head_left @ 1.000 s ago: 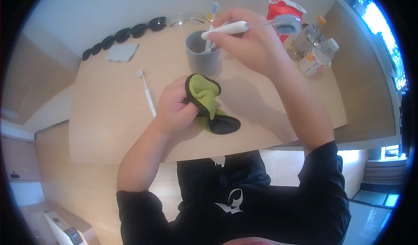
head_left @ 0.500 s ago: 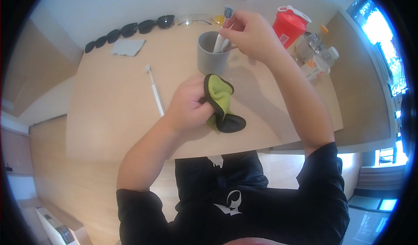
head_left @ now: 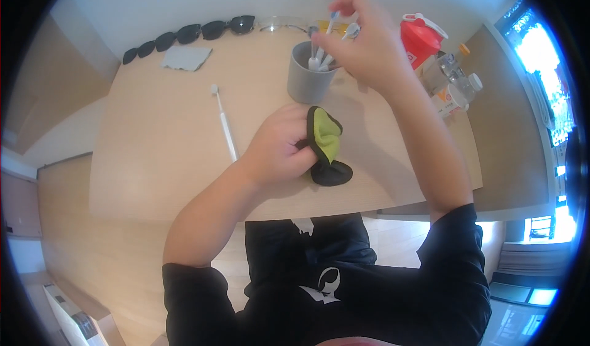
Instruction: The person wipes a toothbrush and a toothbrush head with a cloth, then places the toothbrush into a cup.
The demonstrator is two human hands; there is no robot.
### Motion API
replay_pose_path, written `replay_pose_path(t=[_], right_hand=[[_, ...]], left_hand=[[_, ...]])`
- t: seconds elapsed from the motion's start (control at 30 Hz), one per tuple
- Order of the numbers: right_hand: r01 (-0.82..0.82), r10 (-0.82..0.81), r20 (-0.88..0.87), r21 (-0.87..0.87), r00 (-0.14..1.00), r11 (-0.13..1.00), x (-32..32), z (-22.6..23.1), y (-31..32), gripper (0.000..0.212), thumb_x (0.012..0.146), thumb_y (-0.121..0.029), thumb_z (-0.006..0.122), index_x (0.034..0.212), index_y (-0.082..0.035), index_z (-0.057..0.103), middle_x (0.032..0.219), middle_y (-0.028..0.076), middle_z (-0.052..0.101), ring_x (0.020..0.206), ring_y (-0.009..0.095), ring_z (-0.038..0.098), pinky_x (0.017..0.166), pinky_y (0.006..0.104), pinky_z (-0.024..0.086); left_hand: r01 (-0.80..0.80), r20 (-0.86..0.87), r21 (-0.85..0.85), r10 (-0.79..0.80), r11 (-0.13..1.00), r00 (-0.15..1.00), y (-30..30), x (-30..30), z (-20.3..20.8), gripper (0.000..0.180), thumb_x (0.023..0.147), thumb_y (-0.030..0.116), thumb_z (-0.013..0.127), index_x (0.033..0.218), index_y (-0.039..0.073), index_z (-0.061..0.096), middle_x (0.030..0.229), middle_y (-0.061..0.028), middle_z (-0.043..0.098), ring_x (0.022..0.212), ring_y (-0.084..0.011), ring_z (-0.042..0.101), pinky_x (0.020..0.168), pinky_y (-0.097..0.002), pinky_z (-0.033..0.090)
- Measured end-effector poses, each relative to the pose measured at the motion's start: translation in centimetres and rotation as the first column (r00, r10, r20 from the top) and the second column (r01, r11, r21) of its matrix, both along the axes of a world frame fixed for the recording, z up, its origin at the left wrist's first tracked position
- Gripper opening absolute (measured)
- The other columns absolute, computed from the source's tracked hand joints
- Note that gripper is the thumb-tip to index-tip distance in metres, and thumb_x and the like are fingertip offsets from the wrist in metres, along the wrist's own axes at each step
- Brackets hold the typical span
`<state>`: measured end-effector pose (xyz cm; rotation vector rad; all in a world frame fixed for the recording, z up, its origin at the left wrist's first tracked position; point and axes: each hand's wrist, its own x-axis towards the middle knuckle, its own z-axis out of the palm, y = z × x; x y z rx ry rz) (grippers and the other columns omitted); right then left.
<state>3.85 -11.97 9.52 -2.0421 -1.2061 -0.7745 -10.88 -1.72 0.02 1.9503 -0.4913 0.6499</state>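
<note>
My left hand (head_left: 279,144) is closed around a bunched green cloth with black edging (head_left: 326,136), just above the near part of the table. My right hand (head_left: 373,46) is at the grey cup (head_left: 307,85), its thumb and fingers apart around the brush heads. Several white toothbrushes (head_left: 322,60) stand leaning in this cup, partly covered by the hand. Left of my left hand, another white toothbrush (head_left: 224,125) lies on the wooden table (head_left: 153,137), head pointing away from me.
A row of dark sunglasses (head_left: 188,34) lines the back edge, with clear glasses (head_left: 279,25) beside it. In front lies a grey cloth piece (head_left: 186,58). A red lidded container (head_left: 421,42) and clear bottles (head_left: 453,91) stand at the right.
My right hand has let go of the toothbrush it held at the cup, and its fingers have spread. The left hand still grips the cloth. The whole view has shifted slightly.
</note>
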Motion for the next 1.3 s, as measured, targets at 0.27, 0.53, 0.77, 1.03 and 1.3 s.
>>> replay_pose_path(t=[0.27,0.53,0.77,1.03,1.3], right_hand=[[-0.623,0.279,-0.611,-0.470,0.741,0.625,-6.6,0.7,3.8,0.025,0.082,-0.019,0.059,0.105,-0.008,0.059,0.090,0.012,0.063,0.088,0.029,0.060,0.074,0.0387,0.048],[-0.763,0.292,-0.715,-0.527,0.636,0.373,-6.2,-8.3,10.2,0.025,0.080,-0.022,0.060,0.103,-0.012,0.062,0.085,0.011,0.065,0.077,0.026,0.061,0.069,0.0362,0.049],[-0.679,0.333,-0.662,-0.371,0.672,0.633,-5.2,-6.9,8.0,0.017,0.078,-0.021,0.064,0.086,-0.008,0.058,0.075,0.008,0.062,0.069,0.024,0.060,0.062,0.0356,0.048],[-0.425,0.646,-0.346,0.533,0.680,0.732,-5.1,-2.0,-2.8,0.046,0.077,0.001,0.068,0.112,-0.006,0.039,0.088,0.004,0.057,0.072,0.009,0.053,0.066,0.0227,0.043],[-0.454,0.862,-0.387,0.736,0.326,0.502,-4.2,-2.9,-7.4,0.036,0.082,0.004,0.058,0.113,-0.006,0.042,0.089,0.007,0.055,0.064,0.006,0.052,0.055,0.0183,0.043]], left_hand=[[0.292,-0.145,-0.054,-0.297,0.955,0.944,0.3,-0.6,-0.7,0.013,0.072,0.007,0.065,0.083,0.001,0.068,0.085,-0.0110,0.063,0.076,-0.0252,0.057,0.071,-0.0328,0.045],[0.533,-0.343,-0.405,-0.664,0.743,0.665,0.0,-0.7,-0.3,0.010,0.075,0.005,0.065,0.083,-0.002,0.066,0.077,-0.0056,0.062,0.073,-0.0122,0.055,0.067,-0.0261,0.043],[0.482,-0.267,-0.658,-0.777,0.579,0.571,1.2,-0.9,-0.3,0.023,0.078,0.014,0.071,0.091,-0.004,0.066,0.091,-0.0086,0.065,0.083,-0.0161,0.059,0.076,-0.0290,0.046],[0.333,-0.206,-0.748,-0.678,0.574,0.706,1.5,-1.3,0.2,0.041,0.073,0.022,0.074,0.100,-0.007,0.063,0.098,-0.0152,0.064,0.089,-0.0177,0.060,0.077,-0.0316,0.048],[0.186,-0.096,-0.887,-0.563,0.422,0.821,1.8,-0.3,-2.7,0.039,0.089,0.020,0.050,0.120,-0.005,0.051,0.110,-0.0174,0.061,0.095,-0.0269,0.063,0.083,-0.0396,0.052]])
